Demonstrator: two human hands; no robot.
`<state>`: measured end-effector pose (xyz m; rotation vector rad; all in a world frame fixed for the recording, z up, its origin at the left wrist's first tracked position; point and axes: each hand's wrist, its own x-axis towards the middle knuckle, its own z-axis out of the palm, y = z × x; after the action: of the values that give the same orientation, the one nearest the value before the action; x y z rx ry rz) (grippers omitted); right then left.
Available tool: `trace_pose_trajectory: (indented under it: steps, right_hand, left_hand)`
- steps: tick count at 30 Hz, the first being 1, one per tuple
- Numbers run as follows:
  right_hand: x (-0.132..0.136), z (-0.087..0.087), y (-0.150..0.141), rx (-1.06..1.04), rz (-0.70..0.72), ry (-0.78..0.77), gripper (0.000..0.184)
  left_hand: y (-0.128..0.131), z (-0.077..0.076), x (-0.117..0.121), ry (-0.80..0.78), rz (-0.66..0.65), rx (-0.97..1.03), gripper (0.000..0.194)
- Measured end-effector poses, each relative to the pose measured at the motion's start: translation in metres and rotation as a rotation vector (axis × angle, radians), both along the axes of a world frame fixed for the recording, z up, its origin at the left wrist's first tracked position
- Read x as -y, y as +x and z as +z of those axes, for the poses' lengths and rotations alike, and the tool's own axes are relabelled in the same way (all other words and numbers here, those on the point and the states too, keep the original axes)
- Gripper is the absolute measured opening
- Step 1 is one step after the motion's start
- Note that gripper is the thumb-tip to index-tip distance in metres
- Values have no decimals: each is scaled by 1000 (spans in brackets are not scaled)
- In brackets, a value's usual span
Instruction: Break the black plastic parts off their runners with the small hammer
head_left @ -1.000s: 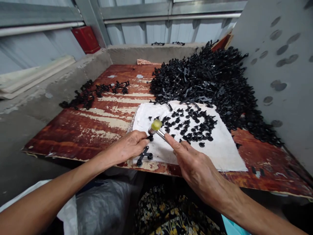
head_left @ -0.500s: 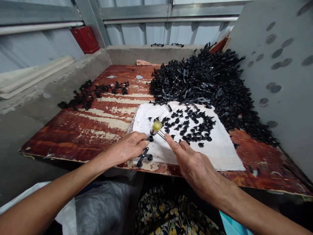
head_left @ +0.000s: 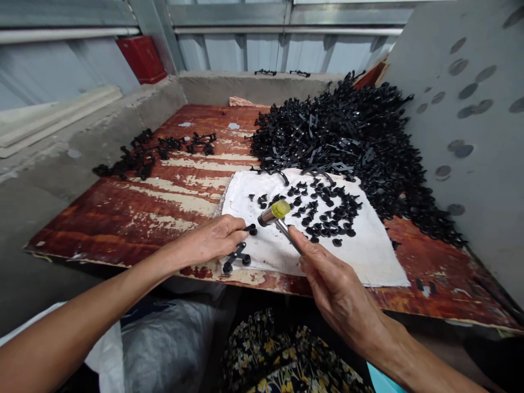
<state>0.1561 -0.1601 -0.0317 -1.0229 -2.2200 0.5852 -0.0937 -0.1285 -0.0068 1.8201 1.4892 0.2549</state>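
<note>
My left hand (head_left: 213,239) is closed, pinning a black cross-shaped plastic part (head_left: 236,256) flat on the near corner of a white cloth (head_left: 368,251). My right hand (head_left: 333,286) grips the metal handle of a small hammer (head_left: 275,213) with a yellow head, index finger stretched along the handle. The hammer head hovers just right of and above the part's far arm. Several small black caps (head_left: 323,210) lie scattered on the cloth beyond the hammer.
A big heap of black plastic parts (head_left: 352,136) fills the back right of the worn red board (head_left: 155,202). A smaller row of parts (head_left: 151,153) lies at the left. A grey panel (head_left: 470,109) stands at the right; a concrete ledge (head_left: 61,164) runs along the left.
The hammer head has lifted and shifted right, away from the part. My right hand drew back towards me. My left hand slid slightly left with the part.
</note>
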Motion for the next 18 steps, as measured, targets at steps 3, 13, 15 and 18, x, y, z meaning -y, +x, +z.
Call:
trace_pose_trajectory:
  steps: [3, 13, 15, 18]
  right_hand:
    - [1, -3, 1, 3, 0, -19, 51]
    - [-3, 12, -6, 137, 29, 62, 58]
    - [-4, 13, -6, 189, 62, 83, 60]
    - [-5, 15, -4, 167, 49, 136, 66]
  left_hand:
    - [-1, 8, -3, 7, -58, -43, 28]
    - [-4, 23, -13, 35, -167, -209, 25]
    - [-6, 23, -15, 29, -194, -221, 28]
    - [-6, 24, -16, 29, -208, -237, 29]
